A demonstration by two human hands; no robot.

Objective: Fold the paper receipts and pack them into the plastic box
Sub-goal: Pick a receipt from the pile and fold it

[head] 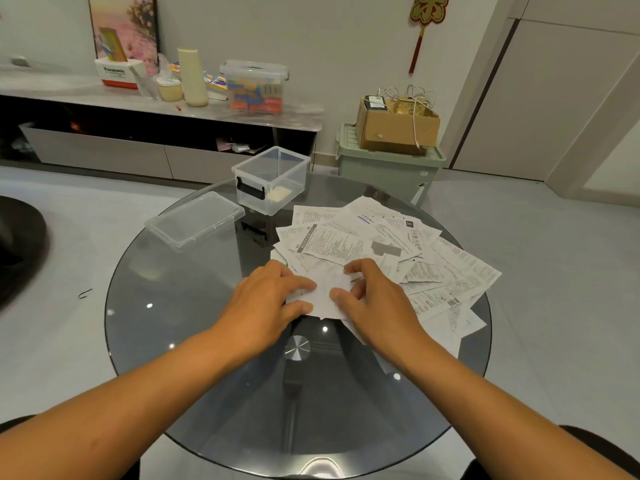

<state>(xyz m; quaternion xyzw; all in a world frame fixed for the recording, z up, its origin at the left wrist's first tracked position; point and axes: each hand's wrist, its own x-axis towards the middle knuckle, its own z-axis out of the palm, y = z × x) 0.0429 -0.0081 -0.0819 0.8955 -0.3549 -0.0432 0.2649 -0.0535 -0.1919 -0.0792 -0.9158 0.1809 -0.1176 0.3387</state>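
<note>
A loose pile of white paper receipts (381, 237) covers the right half of a round glass table (194, 323). At the pile's near edge lies one small receipt (327, 294), partly folded. My left hand (266, 299) holds its left side with curled fingers. My right hand (377, 299) pinches its right side between thumb and fingers. The clear plastic box (272, 178) stands open at the table's far edge, with a small folded paper in its bottom. Its clear lid (195, 220) lies flat to the left of it.
Behind the table are a low sideboard (138, 105) with a lidded storage tub (254, 86) and bottles, and a green bin (388, 168) with a cardboard box (394, 126) on top. Grey floor surrounds the table. A dark seat shows at the left edge.
</note>
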